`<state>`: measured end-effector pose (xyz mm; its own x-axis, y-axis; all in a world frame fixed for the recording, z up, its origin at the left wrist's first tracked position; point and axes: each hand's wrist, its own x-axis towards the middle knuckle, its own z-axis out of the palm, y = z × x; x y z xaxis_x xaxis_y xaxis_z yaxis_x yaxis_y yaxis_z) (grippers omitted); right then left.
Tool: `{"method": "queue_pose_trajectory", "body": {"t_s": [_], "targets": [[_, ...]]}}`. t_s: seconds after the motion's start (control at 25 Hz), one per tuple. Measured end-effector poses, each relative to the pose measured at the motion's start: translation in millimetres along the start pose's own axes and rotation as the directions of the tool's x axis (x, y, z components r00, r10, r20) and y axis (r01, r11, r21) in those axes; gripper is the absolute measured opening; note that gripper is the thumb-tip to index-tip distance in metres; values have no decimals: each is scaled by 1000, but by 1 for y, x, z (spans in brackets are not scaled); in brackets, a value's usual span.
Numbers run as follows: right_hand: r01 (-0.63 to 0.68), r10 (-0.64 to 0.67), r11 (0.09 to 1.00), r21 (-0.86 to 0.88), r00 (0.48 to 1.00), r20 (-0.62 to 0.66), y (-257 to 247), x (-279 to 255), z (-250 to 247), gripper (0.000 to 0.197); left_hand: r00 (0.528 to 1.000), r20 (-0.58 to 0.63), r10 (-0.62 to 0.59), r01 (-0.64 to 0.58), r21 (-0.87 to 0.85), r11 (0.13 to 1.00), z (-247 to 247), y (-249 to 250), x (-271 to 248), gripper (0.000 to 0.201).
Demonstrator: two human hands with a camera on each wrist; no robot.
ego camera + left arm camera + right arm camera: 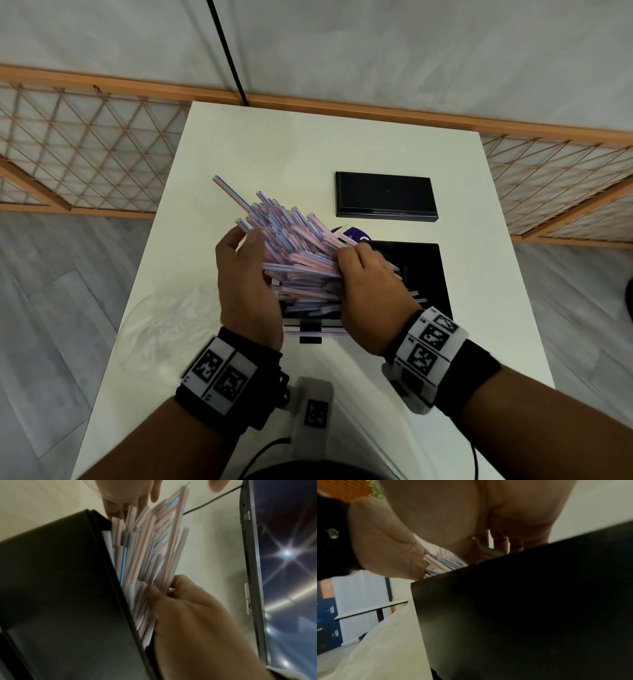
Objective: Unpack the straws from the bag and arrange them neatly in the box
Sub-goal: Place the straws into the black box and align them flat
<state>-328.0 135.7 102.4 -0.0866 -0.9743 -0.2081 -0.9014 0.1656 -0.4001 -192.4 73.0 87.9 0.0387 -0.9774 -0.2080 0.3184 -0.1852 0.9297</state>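
Both hands, left hand point(248, 284) and right hand point(368, 291), clasping striped straws point(291, 240) over black box point(428, 274); light, slippery, best squeezed mid-length.

head overhead, wrists close, sharing straws point(294, 246)

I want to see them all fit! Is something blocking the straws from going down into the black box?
Nothing visible blocks them. Both hands, left hand and right hand, hold the straws right over the open box; its lid lies apart behind.
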Motion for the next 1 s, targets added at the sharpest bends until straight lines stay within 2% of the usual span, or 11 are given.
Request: {"method": "queue_pose_trajectory", "body": {"t_s": [0.08, 0.16, 0.28, 0.36, 0.52, 0.72, 0.76, 0.88, 1.0], "targets": [[22, -14, 993, 112, 997, -75, 12, -6, 3, 37, 1000, 16, 16, -16, 36, 999, 3, -7, -1, 20], [-10, 27, 991, 135, 992, -122, 30, -15, 4, 52, 998, 47, 36, -38, 41, 998, 3, -15, -3, 24], [-155, 158, 984, 86, 987, -32, 56, -20, 0, 91, 998, 61, 16, -19, 53, 998, 1, -17, -4, 27], [-144, 141, 988, 54, 989, 53, 59, -16, 2, 103, 999, 33, -10, 8, 56, 998, 0, -18, -2, 26], [-28, 23, 998, 55, 996, 90, 48, -1, 11, 90, 999, 19, -49, 46, 109, 993, 2, -16, -2, 18], [-24, 12, 993, 116, 995, 101, 42, 9, 14, 84, 992, 104, -76, 66, 97, 993, 3, -4, 26, 50], [-40, 27, 990, 134, 995, 99, 41, 11, 15, 84, 988, 134, -80, 68, 87, 994, 4, -1, 32, 50], [-83, 68, 980, 181, 994, 87, 40, 15, 19, 94, 970, 226, -88, 72, 80, 994, 10, 4, 39, 35], [-59, 47, 985, 164, 996, 76, 40, 21, 26, 108, 956, 287, -64, 41, 83, 996, 13, 3, 37, 35]]}}
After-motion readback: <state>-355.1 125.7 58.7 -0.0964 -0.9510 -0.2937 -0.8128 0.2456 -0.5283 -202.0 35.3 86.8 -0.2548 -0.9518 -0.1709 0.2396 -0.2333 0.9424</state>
